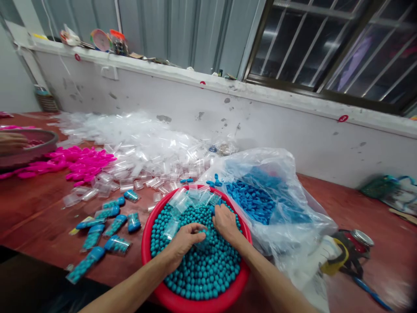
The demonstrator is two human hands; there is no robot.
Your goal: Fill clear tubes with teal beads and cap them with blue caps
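A red basin [146,234] full of round teal beads [198,280] stands in front of me. Over the beads, my left hand [182,244] is closed with thumb and fingers around a small clear plastic case [203,241], which appears to have teal beads in it. My right hand [225,223] is beside it, fingers pinched on a small blue piece, probably a cap, mostly hidden by the fingers. Several empty clear cases [179,201] lie on the beads at the basin's far side. Left of the basin are several bead-filled cases with blue caps [116,225].
A plastic bag [280,163] of blue caps [252,202] sits to the right. Clear cases [140,139] are heaped along the wall. Pink pieces [84,163] lie at left, by a bowl [45,141] with another person's hand [13,141]. A tape dispenser [339,256] is at right.
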